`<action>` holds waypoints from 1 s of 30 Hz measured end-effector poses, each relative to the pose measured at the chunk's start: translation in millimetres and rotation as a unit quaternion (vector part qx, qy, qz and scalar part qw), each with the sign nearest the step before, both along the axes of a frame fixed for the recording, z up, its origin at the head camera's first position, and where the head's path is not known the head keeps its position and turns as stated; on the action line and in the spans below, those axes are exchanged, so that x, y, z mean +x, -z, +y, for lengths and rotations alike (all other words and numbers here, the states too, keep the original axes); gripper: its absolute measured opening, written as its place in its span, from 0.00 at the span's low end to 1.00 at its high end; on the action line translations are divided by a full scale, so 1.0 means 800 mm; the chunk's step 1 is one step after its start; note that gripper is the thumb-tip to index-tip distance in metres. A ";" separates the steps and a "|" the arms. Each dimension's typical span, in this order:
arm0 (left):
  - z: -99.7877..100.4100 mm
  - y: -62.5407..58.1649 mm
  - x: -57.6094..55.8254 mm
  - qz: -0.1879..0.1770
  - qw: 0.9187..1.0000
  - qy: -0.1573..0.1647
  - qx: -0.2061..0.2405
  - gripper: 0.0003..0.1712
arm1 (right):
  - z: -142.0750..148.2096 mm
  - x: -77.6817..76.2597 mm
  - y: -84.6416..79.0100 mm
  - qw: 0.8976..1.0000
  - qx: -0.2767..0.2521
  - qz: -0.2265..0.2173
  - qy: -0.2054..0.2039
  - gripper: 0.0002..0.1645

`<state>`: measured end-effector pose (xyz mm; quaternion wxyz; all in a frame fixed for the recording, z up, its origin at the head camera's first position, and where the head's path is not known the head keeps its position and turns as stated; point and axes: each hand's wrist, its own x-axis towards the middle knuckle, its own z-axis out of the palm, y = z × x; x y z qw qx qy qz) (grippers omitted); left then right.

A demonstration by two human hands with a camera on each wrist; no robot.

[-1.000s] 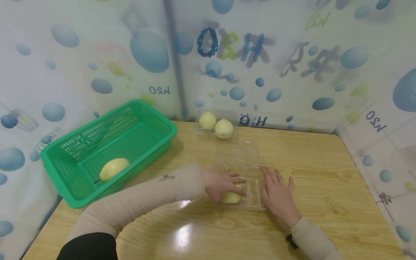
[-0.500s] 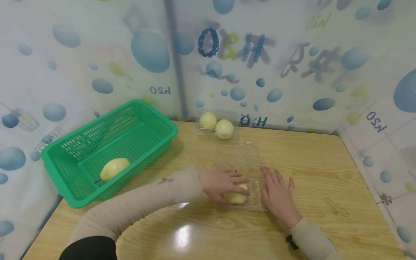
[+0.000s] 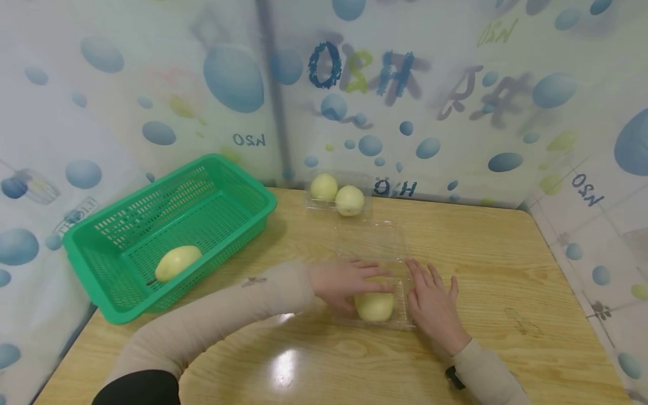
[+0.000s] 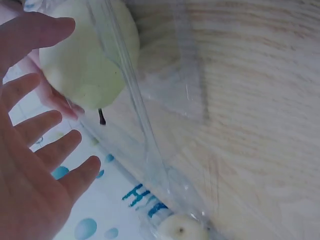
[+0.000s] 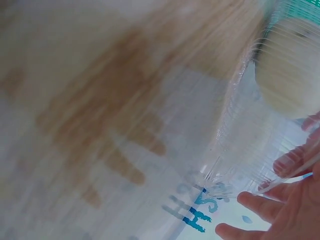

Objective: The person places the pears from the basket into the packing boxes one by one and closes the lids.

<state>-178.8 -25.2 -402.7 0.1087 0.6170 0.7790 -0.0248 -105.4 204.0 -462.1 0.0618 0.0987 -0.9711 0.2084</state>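
Note:
A pale yellow-green pear (image 3: 374,308) lies in the near clear plastic clamshell box (image 3: 403,298), its dark stem showing in the left wrist view. Over the pear's upper left side is my left hand (image 3: 340,281), hiding part of it. The thumb and fingers of that hand (image 4: 35,145) look spread and loose in the left wrist view. With fingers mostly straight, my right hand (image 3: 434,308) rests along the box's right edge; in the right wrist view its fingers (image 5: 260,205) lie at the clear wall. The box's lid (image 3: 372,241) is folded back, away from me.
At the left stands a green perforated basket (image 3: 253,216) with one pear (image 3: 177,263) in it. A second clear box (image 3: 364,181) with two pears (image 3: 349,201) sits at the table's back edge, against the patterned curtain (image 3: 435,112). Beneath is a wooden table (image 3: 481,242).
The pear has shifted right within the near box. My left hand has followed it rightward, then lifted its fingers off the front, leaving more of the pear showing. My right hand has stayed put.

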 end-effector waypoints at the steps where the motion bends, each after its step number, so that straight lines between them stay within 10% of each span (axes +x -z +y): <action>1: -0.002 -0.002 -0.001 0.001 1.000 -0.006 0.002 0.50 | 0.000 0.000 0.000 1.000 0.000 0.001 0.000 0.33; 15: -0.038 -0.025 -0.007 -0.014 0.998 -0.061 -0.022 0.44 | 0.000 0.001 0.000 1.000 -0.003 0.011 -0.005 0.32; 30: -0.046 -0.031 -0.007 0.001 0.998 -0.054 -0.024 0.45 | -0.001 0.000 0.000 1.000 0.000 -0.004 -0.006 0.33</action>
